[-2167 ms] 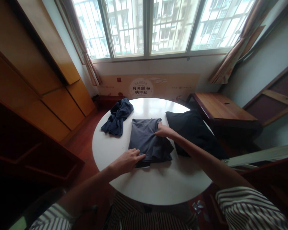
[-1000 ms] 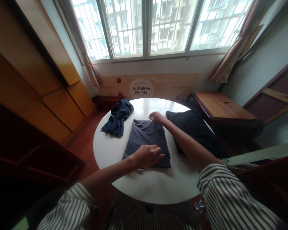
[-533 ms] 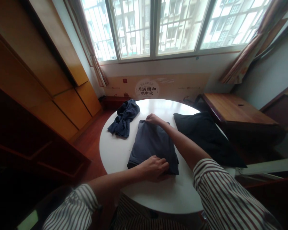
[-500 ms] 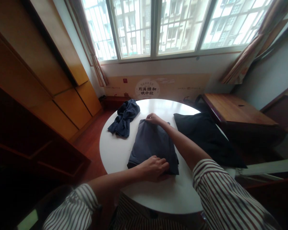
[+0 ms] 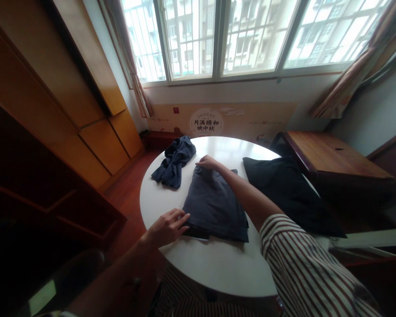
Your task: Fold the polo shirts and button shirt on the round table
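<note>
A folded dark grey garment [image 5: 214, 204] lies on the white round table [image 5: 224, 266] in front of me; its exact kind does not show. At its far left corner, my right hand [image 5: 208, 163] is closed, pinching the cloth. My left hand [image 5: 168, 226] is at the near left corner, fingers stretched and a little apart, fingertips against the edge. Under that near edge, a darker layer of cloth peeks out. To the left rests a crumpled navy garment [image 5: 174, 163]. A flat black garment [image 5: 280, 189] covers the right side of the table, partly behind my right forearm.
Beyond the table's right side stands a wooden desk [image 5: 336, 154]. Wooden cabinets [image 5: 95, 136] line the left wall. A low wall with a printed banner [image 5: 251, 116] runs under the barred window [image 5: 251, 39]. At the lower right is a pale bar [image 5: 376, 233].
My left hand has moved left from the garment's near middle to its near left corner, and its fingers have opened. The right hand still pinches the far corner, now slightly further left.
</note>
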`<state>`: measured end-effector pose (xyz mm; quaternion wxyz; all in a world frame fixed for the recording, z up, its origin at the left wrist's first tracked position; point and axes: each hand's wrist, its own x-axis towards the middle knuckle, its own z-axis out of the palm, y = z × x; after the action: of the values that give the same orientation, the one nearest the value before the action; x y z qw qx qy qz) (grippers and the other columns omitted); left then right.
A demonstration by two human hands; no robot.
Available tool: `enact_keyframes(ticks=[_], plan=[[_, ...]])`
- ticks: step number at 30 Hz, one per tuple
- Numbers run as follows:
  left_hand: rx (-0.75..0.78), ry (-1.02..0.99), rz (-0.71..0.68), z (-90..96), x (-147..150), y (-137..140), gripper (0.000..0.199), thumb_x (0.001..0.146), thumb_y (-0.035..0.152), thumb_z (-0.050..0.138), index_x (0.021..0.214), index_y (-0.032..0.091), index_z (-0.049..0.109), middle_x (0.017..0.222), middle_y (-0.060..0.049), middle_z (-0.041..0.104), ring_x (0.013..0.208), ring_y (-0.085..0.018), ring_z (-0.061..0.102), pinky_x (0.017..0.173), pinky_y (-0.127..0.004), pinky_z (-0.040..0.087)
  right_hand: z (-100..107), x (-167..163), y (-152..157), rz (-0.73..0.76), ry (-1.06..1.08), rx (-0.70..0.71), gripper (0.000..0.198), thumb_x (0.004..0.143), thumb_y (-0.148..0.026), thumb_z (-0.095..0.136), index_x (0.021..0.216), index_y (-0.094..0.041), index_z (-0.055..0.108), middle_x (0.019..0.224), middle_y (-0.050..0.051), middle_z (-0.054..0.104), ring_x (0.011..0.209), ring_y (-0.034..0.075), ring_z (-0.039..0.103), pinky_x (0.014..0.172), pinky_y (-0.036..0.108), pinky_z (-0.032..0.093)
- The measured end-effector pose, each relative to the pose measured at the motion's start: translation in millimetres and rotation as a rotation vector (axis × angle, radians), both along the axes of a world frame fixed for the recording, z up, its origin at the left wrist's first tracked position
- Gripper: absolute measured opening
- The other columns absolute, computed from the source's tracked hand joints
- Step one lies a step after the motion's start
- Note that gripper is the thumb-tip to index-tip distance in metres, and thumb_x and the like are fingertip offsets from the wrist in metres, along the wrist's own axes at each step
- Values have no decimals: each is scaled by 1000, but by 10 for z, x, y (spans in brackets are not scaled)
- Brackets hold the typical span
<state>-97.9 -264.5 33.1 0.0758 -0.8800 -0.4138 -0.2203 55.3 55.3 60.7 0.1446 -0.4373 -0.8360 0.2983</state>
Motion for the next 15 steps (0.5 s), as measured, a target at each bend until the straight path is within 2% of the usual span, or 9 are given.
enact_keyframes(ticks=[3,8,12,15], plan=[[4,17,45,-80,-35,-6,30,97,16,50,126,13,58,99,-9,62,89,-18,62,76,-32,60,7,-83,19,-15,-14,-1,27,75,-37,78,77,-10,77,65,5,68,63,14,59,62,22,44],[73,159,8,-126,13,7,33,96,3,42,124,10,58,96,-9,64,84,-18,62,73,-31,59,-13,-128,31,-48,-51,12,17,79,-25,74,87,-12,79,77,7,75,73,16,65,66,20,48],[91,294,-36,-158,-37,-78,36,95,1,43,129,6,55,99,-12,65,85,-20,63,76,-34,58,-31,-155,23,-101,-75,49,17,85,-23,69,91,-11,79,87,10,76,82,18,68,71,19,49],[91,296,-25,-147,-58,-124,33,96,3,42,124,8,58,97,-10,65,83,-19,62,74,-33,56,-29,-153,-6,-122,-77,77,19,88,-22,66,95,-10,79,92,12,76,85,17,68,73,19,49]])
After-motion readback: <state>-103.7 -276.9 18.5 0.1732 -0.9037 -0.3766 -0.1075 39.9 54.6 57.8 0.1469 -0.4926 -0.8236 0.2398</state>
